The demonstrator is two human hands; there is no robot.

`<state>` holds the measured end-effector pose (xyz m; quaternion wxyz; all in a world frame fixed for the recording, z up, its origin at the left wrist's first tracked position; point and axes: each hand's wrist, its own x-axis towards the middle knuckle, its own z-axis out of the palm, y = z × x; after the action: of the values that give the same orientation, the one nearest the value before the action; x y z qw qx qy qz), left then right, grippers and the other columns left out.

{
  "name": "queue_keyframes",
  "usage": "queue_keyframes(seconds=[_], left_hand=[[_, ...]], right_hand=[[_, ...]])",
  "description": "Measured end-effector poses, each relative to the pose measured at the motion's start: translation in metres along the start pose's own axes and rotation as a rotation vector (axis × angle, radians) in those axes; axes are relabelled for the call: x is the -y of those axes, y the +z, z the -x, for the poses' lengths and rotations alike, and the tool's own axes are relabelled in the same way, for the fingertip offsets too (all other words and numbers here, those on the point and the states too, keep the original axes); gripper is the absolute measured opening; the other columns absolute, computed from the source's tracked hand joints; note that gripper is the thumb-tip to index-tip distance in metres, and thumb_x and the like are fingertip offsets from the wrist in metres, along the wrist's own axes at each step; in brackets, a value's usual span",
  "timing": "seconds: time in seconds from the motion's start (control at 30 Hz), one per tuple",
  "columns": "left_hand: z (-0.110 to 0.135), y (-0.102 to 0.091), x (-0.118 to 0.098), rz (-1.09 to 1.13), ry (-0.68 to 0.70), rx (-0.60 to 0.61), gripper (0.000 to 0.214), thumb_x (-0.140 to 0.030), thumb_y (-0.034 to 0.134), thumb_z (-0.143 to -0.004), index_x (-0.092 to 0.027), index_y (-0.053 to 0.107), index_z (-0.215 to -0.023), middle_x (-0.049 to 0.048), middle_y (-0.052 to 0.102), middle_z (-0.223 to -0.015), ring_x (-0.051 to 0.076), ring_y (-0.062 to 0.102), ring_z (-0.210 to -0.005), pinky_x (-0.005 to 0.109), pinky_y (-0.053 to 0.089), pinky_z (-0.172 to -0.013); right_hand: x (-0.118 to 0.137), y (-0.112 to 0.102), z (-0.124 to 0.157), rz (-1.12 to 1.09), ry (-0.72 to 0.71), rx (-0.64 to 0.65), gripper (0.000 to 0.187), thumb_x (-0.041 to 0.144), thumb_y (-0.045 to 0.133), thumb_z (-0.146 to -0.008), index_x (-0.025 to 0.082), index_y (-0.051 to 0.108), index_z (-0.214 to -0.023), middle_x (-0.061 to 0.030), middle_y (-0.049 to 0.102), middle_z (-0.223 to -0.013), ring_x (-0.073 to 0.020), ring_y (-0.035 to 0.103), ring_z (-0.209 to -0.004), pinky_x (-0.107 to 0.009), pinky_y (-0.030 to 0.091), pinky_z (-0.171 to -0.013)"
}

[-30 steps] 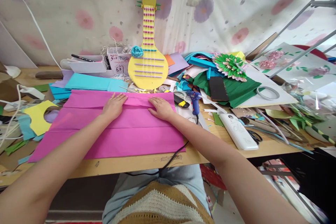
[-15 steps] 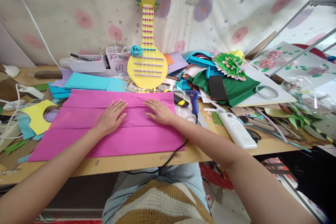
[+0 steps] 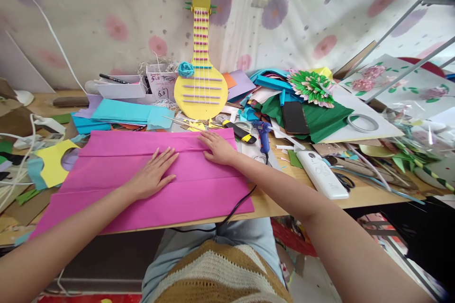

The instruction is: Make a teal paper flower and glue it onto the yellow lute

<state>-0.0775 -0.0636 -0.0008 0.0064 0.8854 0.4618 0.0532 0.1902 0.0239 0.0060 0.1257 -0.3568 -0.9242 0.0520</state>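
Creased magenta paper (image 3: 199,199), broad and flat

Paper sheet (image 3: 194,170) left of glue gun (image 3: 263,138)

The head view looks forward and down over the nearby table (image 3: 369,195).

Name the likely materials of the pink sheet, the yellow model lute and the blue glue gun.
Pink sheet: probably paper, matte, judging by its flat colour and straight crease lines.
Yellow model lute: card or foam sheet, I can't tell which; its flat, evenly coloured face looks matte.
Blue glue gun: likely hard plastic, fairly smooth, from its moulded-looking body.
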Motion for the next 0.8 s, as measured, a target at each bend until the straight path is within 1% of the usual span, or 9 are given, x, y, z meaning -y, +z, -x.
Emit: queue_keyframes(seconds=[0.07,0.17,0.27,0.37,0.47,0.57,0.63,0.7,0.8], left_hand=[[-0.006,-0.005,0.002,-0.026,0.021,-0.017,0.065,-0.052,0.033,-0.088,-0.019,0.025,-0.144,0.0084,0.028,-0.149,0.022,0.019,-0.139,0.047,0.011,-0.115],[-0.024,-0.012,0.012,-0.083,-0.039,-0.085,0.068,-0.051,0.038,-0.084,-0.016,0.029,-0.142,0.0103,0.03,-0.148,0.024,0.021,-0.139,0.047,0.012,-0.115],[-0.042,-0.019,0.029,-0.147,-0.136,-0.118,0.063,-0.036,0.042,-0.08,-0.012,0.036,-0.138,0.0129,0.037,-0.144,0.024,0.028,-0.136,0.046,0.014,-0.115],[-0.053,-0.027,0.048,-0.175,-0.202,-0.075,0.055,-0.02,0.041,-0.074,-0.013,0.049,-0.129,0.0118,0.053,-0.131,0.025,0.045,-0.125,0.045,0.024,-0.111],[-0.059,-0.039,0.065,-0.208,-0.357,-0.047,0.047,-0.016,0.037,-0.077,-0.021,0.059,-0.118,0.0071,0.067,-0.111,0.024,0.062,-0.1,0.04,0.045,-0.091],[-0.063,-0.051,0.079,-0.272,-0.414,-0.024,0.041,-0.017,0.035,-0.081,-0.022,0.062,-0.112,0.0063,0.071,-0.096,0.021,0.066,-0.081,0.033,0.049,-0.073],[-0.064,-0.055,0.088,-0.294,-0.39,-0.026,0.04,-0.016,0.035,-0.081,-0.021,0.062,-0.11,0.0061,0.071,-0.092,0.02,0.065,-0.079,0.031,0.049,-0.072],[-0.063,-0.055,0.095,-0.307,-0.382,-0.055,0.041,-0.015,0.035,-0.08,-0.021,0.063,-0.109,0.007,0.071,-0.095,0.021,0.066,-0.084,0.033,0.05,-0.074],[-0.057,-0.047,0.105,-0.28,-0.315,-0.147,0.045,-0.015,0.03,-0.081,-0.02,0.062,-0.112,0.0085,0.068,-0.108,0.023,0.062,-0.103,0.038,0.047,-0.088]], right_hand=[[0.002,0.001,-0.005,0.005,0.021,0.005,0.052,0.019,0.046,-0.081,0.01,0.043,-0.133,-0.0146,0.045,-0.138,-0.0222,0.041,-0.128,-0.039,0.027,-0.11],[0.004,0.003,-0.015,0.032,0.088,0.022,0.048,0.013,0.044,-0.079,0.012,0.048,-0.128,-0.0128,0.055,-0.128,-0.0213,0.051,-0.117,-0.036,0.037,-0.102],[0.002,-0.002,-0.025,0.08,0.154,0.026,0.044,0.009,0.043,-0.078,0.016,0.056,-0.119,-0.0101,0.061,-0.119,-0.0217,0.057,-0.108,-0.033,0.045,-0.09],[-0.002,-0.012,-0.037,0.121,0.196,-0.001,0.038,0.01,0.041,-0.08,0.02,0.061,-0.111,-0.0073,0.066,-0.111,-0.0217,0.06,-0.102,-0.032,0.046,-0.082],[-0.008,-0.022,-0.05,0.156,0.242,-0.039,0.036,0.014,0.04,-0.084,0.023,0.062,-0.111,-0.006,0.067,-0.109,-0.0217,0.061,-0.099,-0.031,0.046,-0.078],[-0.015,-0.027,-0.06,0.181,0.273,-0.061,0.038,0.014,0.038,-0.085,0.024,0.061,-0.114,-0.0064,0.068,-0.107,-0.0223,0.062,-0.097,-0.031,0.047,-0.075],[-0.019,-0.027,-0.064,0.179,0.265,-0.07,0.04,0.013,0.037,-0.085,0.025,0.061,-0.115,-0.006,0.067,-0.109,-0.0215,0.062,-0.099,-0.031,0.048,-0.075],[-0.023,-0.027,-0.065,0.163,0.226,-0.094,0.042,0.011,0.036,-0.086,0.025,0.059,-0.118,-0.0045,0.065,-0.115,-0.0198,0.06,-0.105,-0.031,0.047,-0.082],[-0.031,-0.023,-0.062,0.151,0.099,-0.116,0.043,0.01,0.034,-0.089,0.022,0.057,-0.123,-0.0027,0.059,-0.125,-0.0178,0.051,-0.12,-0.032,0.041,-0.097]])
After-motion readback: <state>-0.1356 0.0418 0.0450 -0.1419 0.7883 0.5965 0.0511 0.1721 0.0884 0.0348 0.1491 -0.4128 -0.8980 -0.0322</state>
